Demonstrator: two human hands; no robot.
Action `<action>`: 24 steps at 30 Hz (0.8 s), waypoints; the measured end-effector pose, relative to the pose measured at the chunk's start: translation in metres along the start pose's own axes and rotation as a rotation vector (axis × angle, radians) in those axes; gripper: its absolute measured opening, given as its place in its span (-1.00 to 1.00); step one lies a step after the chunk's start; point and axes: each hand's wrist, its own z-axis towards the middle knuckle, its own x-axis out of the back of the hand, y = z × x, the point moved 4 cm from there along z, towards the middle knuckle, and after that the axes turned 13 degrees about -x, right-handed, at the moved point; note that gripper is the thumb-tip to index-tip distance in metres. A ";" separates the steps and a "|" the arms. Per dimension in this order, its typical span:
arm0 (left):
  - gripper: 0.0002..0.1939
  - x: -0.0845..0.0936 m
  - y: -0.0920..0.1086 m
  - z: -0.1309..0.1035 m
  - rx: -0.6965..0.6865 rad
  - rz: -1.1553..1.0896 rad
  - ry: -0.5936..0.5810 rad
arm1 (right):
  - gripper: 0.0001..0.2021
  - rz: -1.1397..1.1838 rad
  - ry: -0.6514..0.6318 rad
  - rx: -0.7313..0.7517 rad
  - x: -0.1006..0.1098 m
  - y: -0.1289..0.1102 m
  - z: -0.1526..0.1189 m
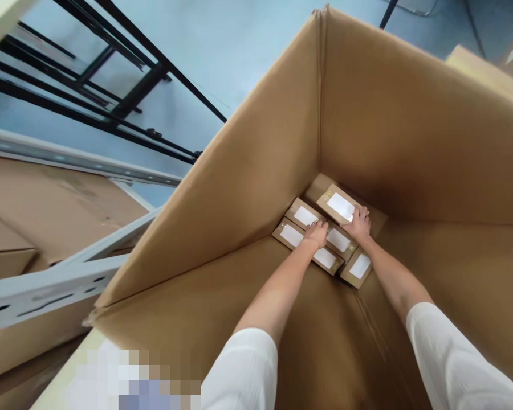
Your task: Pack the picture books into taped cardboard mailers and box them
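Observation:
Deep inside a large open cardboard carton (273, 142), several small brown cardboard boxes with white labels lie close together in the far corner. My right hand (359, 225) grips the near right end of one small cardboard box (331, 193), its thumb and fingers on either side. This box sits a little above those around it. My left hand (316, 233) rests on top of two neighbouring labelled boxes (289, 232), fingers apart and partly bent. Another labelled box (358, 267) lies just below my right wrist. What supports the gripped box underneath is hidden.
The tall carton walls surround both forearms. On the left stand a grey metal rack (47, 296) and brown cardboard boxes (60, 210). A black metal frame (111, 114) is beyond it on the blue floor (222, 51). More cardboard (491, 74) shows behind the right wall.

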 end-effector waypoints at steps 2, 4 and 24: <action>-0.33 -0.004 -0.013 0.001 0.023 -0.019 0.006 | 0.11 -0.001 0.001 0.017 -0.016 -0.018 0.013; -0.31 -0.007 -0.026 -0.001 0.045 -0.025 0.006 | 0.12 -0.007 0.003 0.036 -0.032 -0.038 0.022; -0.44 -0.018 -0.061 -0.001 0.095 0.004 0.014 | -0.03 -0.035 -0.431 0.213 -0.122 -0.086 0.075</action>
